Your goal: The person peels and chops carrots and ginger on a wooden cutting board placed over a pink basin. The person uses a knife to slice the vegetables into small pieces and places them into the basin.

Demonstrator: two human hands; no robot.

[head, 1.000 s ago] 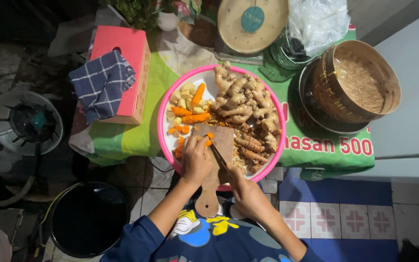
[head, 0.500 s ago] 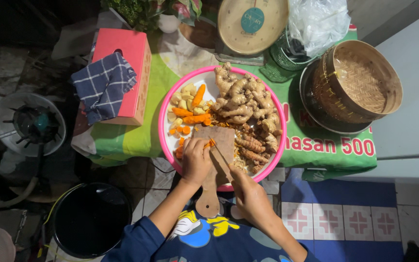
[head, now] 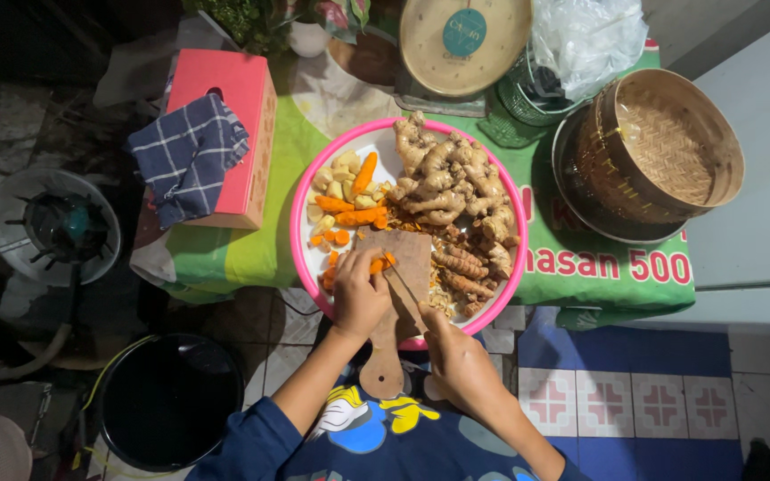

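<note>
- One fan (head: 53, 227) and one black bucket (head: 169, 398) are sitting far left, beside one red box (head: 225, 125).
- My left hand (head: 360, 294) is pressing one orange root piece (head: 376, 264) onto the single wooden board (head: 403, 267), which is lying across the pink tray (head: 300, 200).
- My right hand (head: 461, 365) is gripping one knife (head: 403, 289), its blade angling toward that piece.
- One bamboo basket (head: 670, 142) is standing far right.

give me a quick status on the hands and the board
Left hand pins an orange root on the board. Right hand holds a knife. Nothing in the way.
</note>
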